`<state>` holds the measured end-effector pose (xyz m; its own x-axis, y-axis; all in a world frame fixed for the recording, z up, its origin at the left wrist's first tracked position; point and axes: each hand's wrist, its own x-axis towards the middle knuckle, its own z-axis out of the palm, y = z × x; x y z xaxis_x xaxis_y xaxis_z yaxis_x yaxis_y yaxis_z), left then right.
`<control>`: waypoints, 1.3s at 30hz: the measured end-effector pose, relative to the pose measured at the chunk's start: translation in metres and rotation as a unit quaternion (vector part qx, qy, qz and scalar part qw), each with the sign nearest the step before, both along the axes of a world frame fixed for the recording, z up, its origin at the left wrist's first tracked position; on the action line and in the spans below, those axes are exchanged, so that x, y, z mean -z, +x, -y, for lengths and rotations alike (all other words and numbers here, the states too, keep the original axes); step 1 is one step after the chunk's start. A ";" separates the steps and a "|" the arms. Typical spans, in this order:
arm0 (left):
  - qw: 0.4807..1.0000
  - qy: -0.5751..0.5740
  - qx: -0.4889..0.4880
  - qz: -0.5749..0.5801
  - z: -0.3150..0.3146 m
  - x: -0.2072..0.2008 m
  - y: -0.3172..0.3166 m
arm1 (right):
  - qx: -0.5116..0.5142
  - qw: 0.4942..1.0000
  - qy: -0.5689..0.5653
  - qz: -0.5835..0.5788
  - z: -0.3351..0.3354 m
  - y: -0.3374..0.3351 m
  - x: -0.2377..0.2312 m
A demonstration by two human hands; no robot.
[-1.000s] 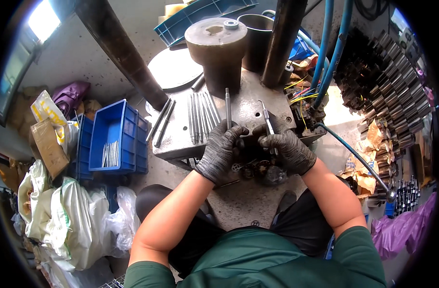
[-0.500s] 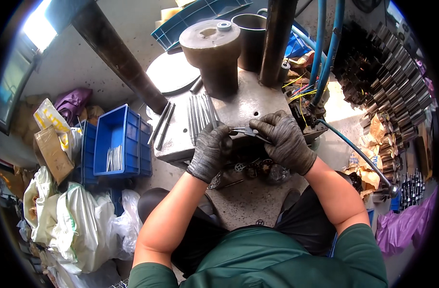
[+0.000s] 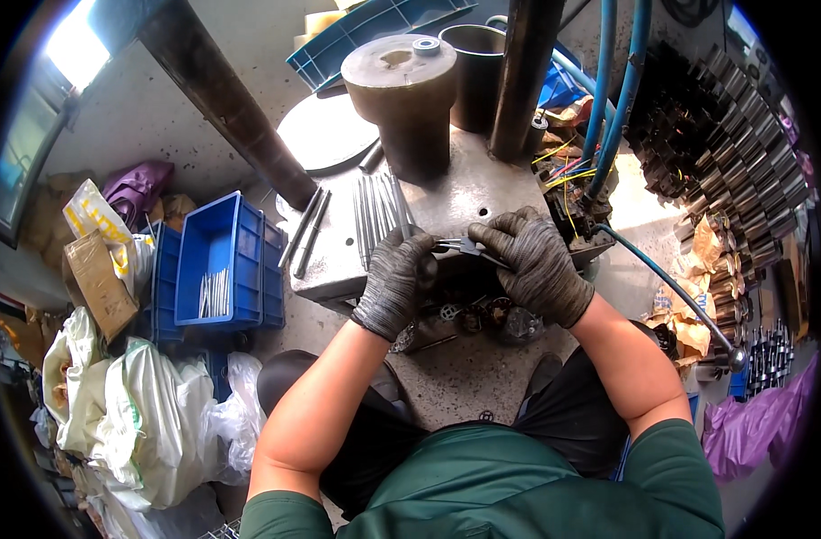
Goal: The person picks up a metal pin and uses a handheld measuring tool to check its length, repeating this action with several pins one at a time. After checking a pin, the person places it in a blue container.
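Both my hands wear dark grey knit gloves and meet over the near edge of a metal bench plate [image 3: 505, 180]. A slim silvery metal tool [image 3: 468, 245] with thin prongs spans the gap between them. Its wider part sits in the pinch of my right hand [image 3: 532, 260], the prongs pointing left. My left hand [image 3: 397, 278] is closed around the prong end, which its fingers partly hide. Several steel rods [image 3: 366, 220] lie side by side just beyond my left hand; one slanted rod [image 3: 399, 202] runs down to its fingers. Two darker rods [image 3: 312, 232] lie further left.
A thick metal cylinder with a flange [image 3: 401, 81] stands on the plate, a small ring [image 3: 426, 45] on top. Dark posts rise on both sides. Blue bins [image 3: 217, 260], one holding rods, stand left. At right are blue hoses [image 3: 599, 99], a lever [image 3: 671, 287] and stacked metal parts [image 3: 743, 144].
The whole view has shifted slightly. Both hands keep the same grip on the tool, with hardly any movement.
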<state>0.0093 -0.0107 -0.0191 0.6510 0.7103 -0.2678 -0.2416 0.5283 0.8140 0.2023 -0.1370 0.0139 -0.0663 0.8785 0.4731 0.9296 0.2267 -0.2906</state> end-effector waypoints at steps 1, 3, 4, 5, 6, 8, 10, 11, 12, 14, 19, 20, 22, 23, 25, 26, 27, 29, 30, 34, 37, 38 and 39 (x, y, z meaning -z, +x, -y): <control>1.000 0.000 0.000 0.000 0.000 -0.001 0.000 | 0.003 1.000 -0.005 0.006 0.000 0.000 0.001; 1.000 0.010 0.006 -0.018 0.000 -0.003 -0.002 | 0.007 1.000 -0.014 0.010 0.002 -0.002 -0.003; 1.000 0.010 0.005 -0.018 -0.001 -0.002 -0.004 | 0.012 1.000 -0.024 0.014 0.003 -0.003 -0.004; 0.999 0.034 0.021 -0.028 -0.003 -0.001 -0.006 | 0.012 1.000 -0.023 0.014 0.004 -0.003 -0.002; 0.997 0.057 0.037 -0.036 -0.003 -0.004 -0.006 | 0.034 0.999 -0.026 -0.032 0.006 -0.001 -0.001; 0.996 0.082 0.025 -0.019 0.000 -0.011 -0.004 | 0.058 0.995 -0.029 -0.078 0.008 0.003 -0.001; 0.994 0.107 0.011 -0.003 0.002 -0.014 -0.005 | 0.082 0.972 -0.049 -0.214 0.006 0.010 -0.007; 0.990 0.137 0.024 -0.029 0.001 -0.014 -0.008 | 0.084 0.977 -0.039 -0.190 0.006 0.015 -0.011; 0.984 0.167 0.037 -0.054 0.001 -0.014 -0.010 | 0.084 0.977 -0.040 -0.189 0.006 0.017 -0.014; 0.981 0.175 0.042 -0.070 0.001 -0.012 -0.011 | 0.097 0.963 -0.055 -0.247 0.008 0.018 -0.020; 0.964 0.254 0.028 -0.075 0.004 -0.004 -0.010 | 0.082 0.954 -0.121 -0.261 0.012 0.028 -0.022; 0.962 0.263 0.017 -0.071 0.005 -0.004 -0.010 | 0.055 0.949 -0.142 -0.277 0.013 0.035 -0.017; 0.935 0.338 0.015 -0.108 0.005 -0.010 -0.011 | 0.024 0.941 -0.163 -0.297 0.016 0.044 -0.015; 0.901 0.409 0.015 -0.141 0.004 -0.013 -0.012 | 0.021 0.937 -0.197 -0.287 0.019 0.048 -0.019; 0.885 0.433 0.037 -0.165 0.001 -0.017 -0.015 | 0.036 0.913 -0.271 -0.301 0.022 0.046 -0.035; 0.868 0.456 0.060 -0.186 0.000 -0.018 -0.017 | 0.034 0.913 -0.270 -0.303 0.021 0.044 -0.034; 0.858 0.489 0.053 -0.148 0.000 -0.016 -0.017 | 0.004 0.912 -0.274 -0.305 0.022 0.043 -0.035; 0.904 0.401 0.086 -0.123 0.004 -0.018 -0.019 | -0.025 0.910 -0.277 -0.307 0.022 0.040 -0.034; 0.938 0.309 0.120 -0.096 0.007 -0.019 -0.019 | -0.047 0.924 -0.262 -0.276 0.022 0.038 -0.031; 0.957 0.222 0.166 -0.089 0.011 -0.022 -0.018 | -0.104 0.955 -0.213 -0.179 0.016 0.031 -0.025; 0.956 0.215 0.171 -0.098 0.008 -0.021 -0.018 | -0.135 0.945 -0.216 -0.204 0.015 0.026 -0.035; 0.959 0.198 0.174 -0.099 0.007 -0.019 -0.019 | -0.126 0.936 -0.241 -0.225 0.016 0.024 -0.038; 0.959 0.198 0.174 -0.099 0.007 -0.019 -0.019 | -0.116 0.925 -0.266 -0.246 0.017 0.023 -0.039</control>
